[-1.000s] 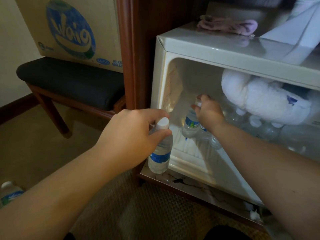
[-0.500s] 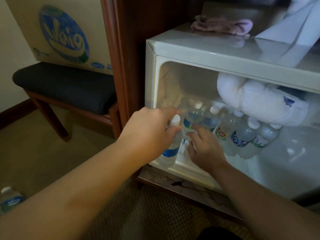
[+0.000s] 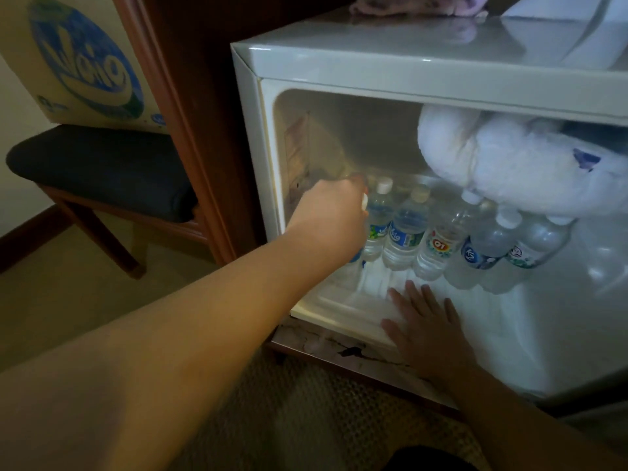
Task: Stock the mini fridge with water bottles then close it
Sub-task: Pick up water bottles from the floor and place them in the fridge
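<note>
The white floor of the mini fridge (image 3: 339, 305) carries a row of water bottles (image 3: 438, 239) standing just beyond the right hand (image 3: 424, 326), whose flat fingers rest on that floor; the left hand (image 3: 328, 222) grips one bottle (image 3: 353, 263) at the row's left end.

We see a white mini fridge (image 3: 424, 59) holding clear water bottles (image 3: 404, 229) with white caps and blue-and-green labels, one label (image 3: 439, 245) marked in red and orange. Above them we see a lump of white frost (image 3: 516, 171). To the left, a tan cardboard box (image 3: 78, 59) printed with a blue oval sits on a dark-cushioned, reddish-brown wooden stool (image 3: 98, 168).
</note>
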Available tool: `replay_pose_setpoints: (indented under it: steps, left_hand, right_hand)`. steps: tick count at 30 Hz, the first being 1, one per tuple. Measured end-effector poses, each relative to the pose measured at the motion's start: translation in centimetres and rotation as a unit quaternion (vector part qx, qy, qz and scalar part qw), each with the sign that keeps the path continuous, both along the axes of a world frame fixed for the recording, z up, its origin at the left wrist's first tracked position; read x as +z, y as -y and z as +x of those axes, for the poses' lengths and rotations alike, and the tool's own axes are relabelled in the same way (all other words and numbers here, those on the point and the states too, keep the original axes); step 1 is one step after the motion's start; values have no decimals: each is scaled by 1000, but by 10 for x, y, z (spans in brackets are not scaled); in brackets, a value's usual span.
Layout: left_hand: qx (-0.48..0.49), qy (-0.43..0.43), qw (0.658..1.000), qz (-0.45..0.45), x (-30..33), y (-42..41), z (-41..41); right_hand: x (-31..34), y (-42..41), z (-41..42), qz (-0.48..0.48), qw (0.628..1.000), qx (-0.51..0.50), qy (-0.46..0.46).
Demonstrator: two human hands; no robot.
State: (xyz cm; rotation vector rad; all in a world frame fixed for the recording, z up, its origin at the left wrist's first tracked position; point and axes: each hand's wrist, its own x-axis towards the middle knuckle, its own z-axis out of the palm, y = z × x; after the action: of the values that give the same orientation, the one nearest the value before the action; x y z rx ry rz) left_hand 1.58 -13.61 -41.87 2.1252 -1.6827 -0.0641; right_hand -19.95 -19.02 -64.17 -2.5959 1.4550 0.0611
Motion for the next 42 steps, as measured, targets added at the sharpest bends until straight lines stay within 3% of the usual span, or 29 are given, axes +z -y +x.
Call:
replay_pose_setpoints:
  steps: [15, 21, 27, 36, 42]
  left_hand:
    - [13, 143, 987, 73, -19, 83, 8]
    - [57, 118, 987, 90, -17, 94, 13]
    - [65, 36, 994, 84, -18, 109, 19]
    - [46, 90, 992, 79, -19, 111, 24]
    - [18, 179, 980, 85, -17, 99, 17]
  right_hand:
    - [-8, 1, -3, -3, 999, -10, 51]
    - [-9, 1, -3, -11, 999, -12, 48]
    - [-7, 1, -2, -3, 999, -12, 42]
    - [-7, 2, -2, -4, 999, -13, 43]
    - [-6, 1, -3, -6, 999, -11, 44]
